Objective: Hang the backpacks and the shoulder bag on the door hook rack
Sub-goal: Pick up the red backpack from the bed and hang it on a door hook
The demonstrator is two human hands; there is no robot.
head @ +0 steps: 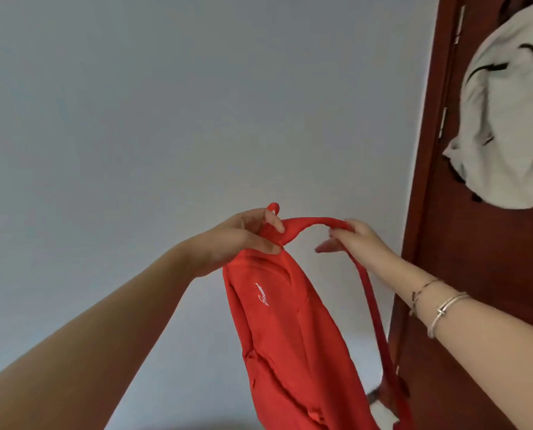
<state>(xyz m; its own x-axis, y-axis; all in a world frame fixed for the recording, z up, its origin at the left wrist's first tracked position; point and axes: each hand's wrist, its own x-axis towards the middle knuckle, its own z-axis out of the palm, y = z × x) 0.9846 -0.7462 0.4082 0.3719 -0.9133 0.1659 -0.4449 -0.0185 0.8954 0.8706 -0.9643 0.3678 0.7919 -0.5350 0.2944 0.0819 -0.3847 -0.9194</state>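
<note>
left hand (246,240): at frame centre, your fingers and thumb pinch the top of the red backpack (290,321) by its small loop.
red backpack: hangs below your hands, long axis running down toward lower centre.
right hand (352,240): just right of centre, fingers curled over the shoulder strap (318,223).
door (476,274): right edge, nearer your right hand; white backpack (507,119) already hangs upper right; hooks not visible.

Both bare forearms reach up and forward. The left hand (243,240) curls fingers and thumb around bunched red fabric at the red backpack (290,321) top; the right hand (355,240) hooks its fingers over the strap, bracelets on that wrist.
</note>
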